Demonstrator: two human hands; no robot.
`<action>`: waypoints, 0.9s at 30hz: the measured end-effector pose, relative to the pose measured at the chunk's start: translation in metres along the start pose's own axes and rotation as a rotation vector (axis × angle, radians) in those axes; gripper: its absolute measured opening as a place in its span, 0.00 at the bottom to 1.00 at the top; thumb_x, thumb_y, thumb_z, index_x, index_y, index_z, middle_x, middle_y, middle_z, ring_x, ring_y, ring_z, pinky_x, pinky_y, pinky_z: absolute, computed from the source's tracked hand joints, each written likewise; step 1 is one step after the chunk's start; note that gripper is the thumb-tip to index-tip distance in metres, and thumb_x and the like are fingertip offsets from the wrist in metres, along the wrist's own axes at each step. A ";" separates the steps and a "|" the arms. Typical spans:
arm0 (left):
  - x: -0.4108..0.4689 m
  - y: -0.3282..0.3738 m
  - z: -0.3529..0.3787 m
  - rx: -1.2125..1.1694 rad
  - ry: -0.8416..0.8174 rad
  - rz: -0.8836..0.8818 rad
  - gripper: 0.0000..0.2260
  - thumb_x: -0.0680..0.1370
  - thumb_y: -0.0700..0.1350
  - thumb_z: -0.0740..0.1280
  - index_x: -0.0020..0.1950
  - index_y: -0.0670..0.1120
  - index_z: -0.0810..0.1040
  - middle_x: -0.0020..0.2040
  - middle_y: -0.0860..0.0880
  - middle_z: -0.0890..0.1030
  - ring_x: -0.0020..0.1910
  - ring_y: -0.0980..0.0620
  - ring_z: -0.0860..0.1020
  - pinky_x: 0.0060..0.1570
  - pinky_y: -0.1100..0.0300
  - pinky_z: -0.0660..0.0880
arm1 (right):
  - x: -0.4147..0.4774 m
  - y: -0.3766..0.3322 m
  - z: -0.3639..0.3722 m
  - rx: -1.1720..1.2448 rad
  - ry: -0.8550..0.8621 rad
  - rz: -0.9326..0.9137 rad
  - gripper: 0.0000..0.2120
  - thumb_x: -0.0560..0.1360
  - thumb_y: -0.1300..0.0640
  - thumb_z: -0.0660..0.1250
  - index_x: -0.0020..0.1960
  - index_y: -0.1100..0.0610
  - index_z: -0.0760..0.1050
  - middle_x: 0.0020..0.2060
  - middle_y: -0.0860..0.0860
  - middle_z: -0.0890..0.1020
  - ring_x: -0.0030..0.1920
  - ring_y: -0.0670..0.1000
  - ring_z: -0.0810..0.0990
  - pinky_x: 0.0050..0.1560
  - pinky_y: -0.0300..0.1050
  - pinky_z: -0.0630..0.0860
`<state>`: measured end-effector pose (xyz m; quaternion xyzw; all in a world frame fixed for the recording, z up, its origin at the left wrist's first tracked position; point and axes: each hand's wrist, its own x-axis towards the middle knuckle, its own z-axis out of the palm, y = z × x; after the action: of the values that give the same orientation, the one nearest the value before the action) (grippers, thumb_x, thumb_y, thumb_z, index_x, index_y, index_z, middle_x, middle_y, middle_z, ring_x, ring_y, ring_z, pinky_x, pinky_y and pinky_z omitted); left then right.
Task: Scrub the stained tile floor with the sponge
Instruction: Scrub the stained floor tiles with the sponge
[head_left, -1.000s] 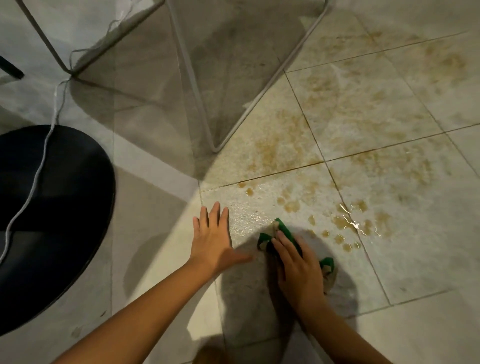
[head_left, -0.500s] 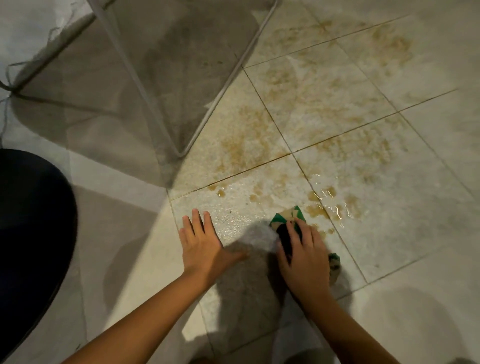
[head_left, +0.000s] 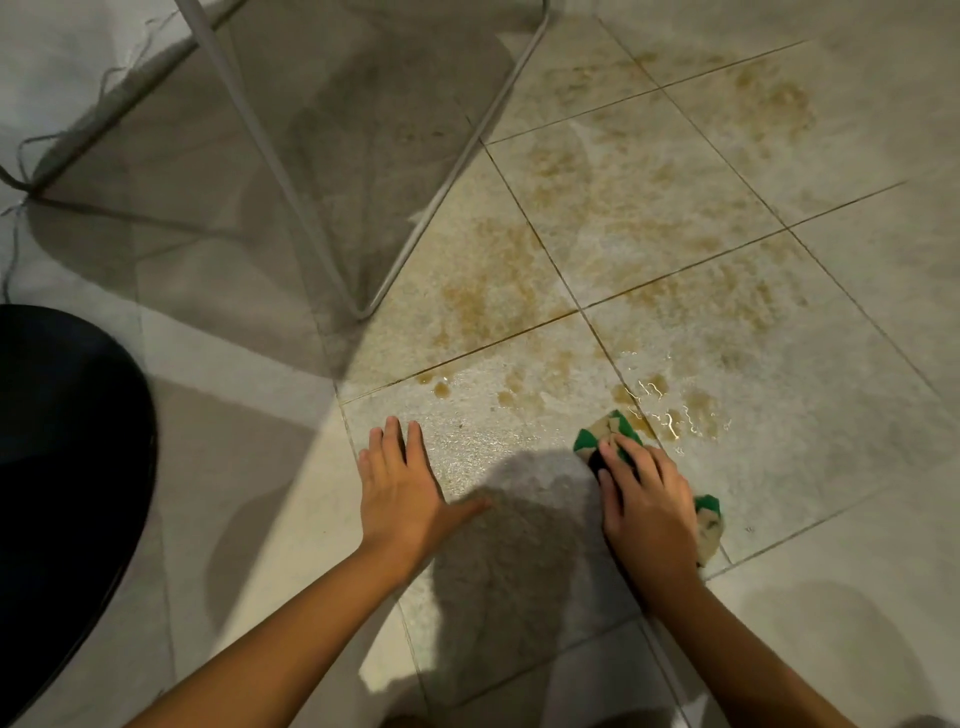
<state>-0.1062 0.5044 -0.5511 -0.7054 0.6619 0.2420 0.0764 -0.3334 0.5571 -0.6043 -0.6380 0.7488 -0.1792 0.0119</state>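
Green sponge (head_left: 597, 435) gripped by right hand (head_left: 649, 512) on stained tile floor (head_left: 675, 234); left hand (head_left: 400, 493) flat, fingers straight

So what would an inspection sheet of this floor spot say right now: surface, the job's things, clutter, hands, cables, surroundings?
Surface: pale tile floor; brown stains spread over several tiles; a wet patch just ahead of the sponge.
Job's things: green and beige sponge, on the floor under the right hand.
Clutter: nothing seen.
Hands: left hand flat on the tile, fingers straight; right hand holds the sponge down.
Cables: thin cord on the floor, far left.
Surroundings: white metal frame standing at the stains' left edge; dark round object at left, unclear what.
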 end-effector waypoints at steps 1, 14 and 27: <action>0.001 0.000 -0.001 -0.008 0.008 0.009 0.55 0.64 0.75 0.61 0.77 0.44 0.42 0.78 0.44 0.41 0.76 0.43 0.39 0.75 0.48 0.40 | -0.004 0.000 -0.002 -0.007 0.023 0.041 0.18 0.76 0.52 0.56 0.57 0.58 0.80 0.55 0.55 0.81 0.54 0.59 0.78 0.52 0.55 0.76; 0.006 0.016 0.001 0.013 -0.017 0.016 0.59 0.57 0.78 0.54 0.78 0.44 0.42 0.78 0.44 0.42 0.76 0.42 0.42 0.75 0.48 0.45 | 0.001 -0.011 0.000 0.028 0.038 -0.090 0.16 0.76 0.54 0.58 0.54 0.60 0.80 0.50 0.54 0.82 0.48 0.55 0.79 0.47 0.48 0.77; 0.005 0.019 0.008 -0.011 0.083 0.088 0.54 0.62 0.75 0.62 0.77 0.44 0.48 0.76 0.43 0.49 0.76 0.43 0.45 0.75 0.46 0.50 | -0.002 -0.001 0.006 -0.059 0.207 0.183 0.13 0.75 0.58 0.62 0.54 0.63 0.80 0.49 0.57 0.82 0.46 0.57 0.77 0.42 0.48 0.76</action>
<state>-0.1270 0.5010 -0.5565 -0.6854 0.6935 0.2192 0.0344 -0.3308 0.5577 -0.6102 -0.5454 0.8059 -0.2201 -0.0678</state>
